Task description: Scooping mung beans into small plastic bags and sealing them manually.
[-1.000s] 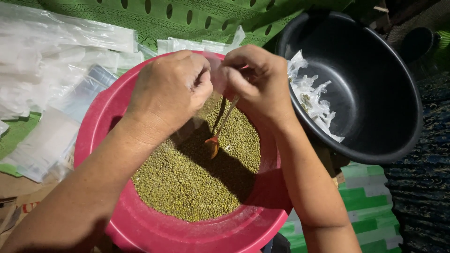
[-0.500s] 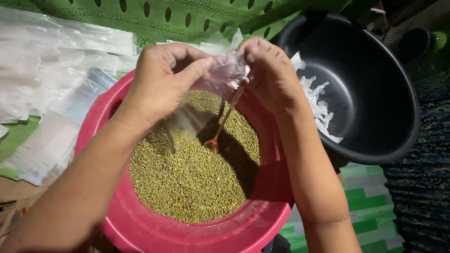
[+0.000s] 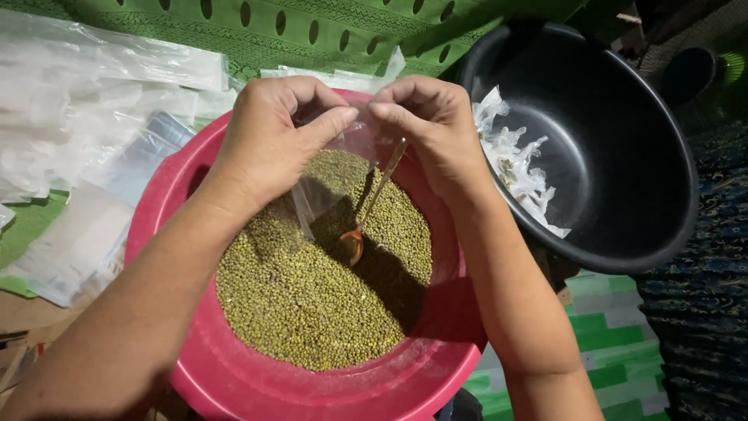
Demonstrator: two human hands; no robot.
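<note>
We think this is a home where people pack food by hand on the floor. We see a green mat (image 3: 327, 31), a red tub (image 3: 234, 374) of small green beans (image 3: 312, 288), a black tub (image 3: 623, 156) and piles of clear plastic bags (image 3: 93, 86).

Green patterned mat (image 3: 327, 31) covering floor, clear plastic bags (image 3: 86, 86) heaped at left, dark patterned cloth (image 3: 701, 327) at right, dim light in upper right corner.

Spoon (image 3: 372, 201) stands in bean-filled basin (image 3: 234, 374), tub (image 3: 654, 226) to its right.
</note>
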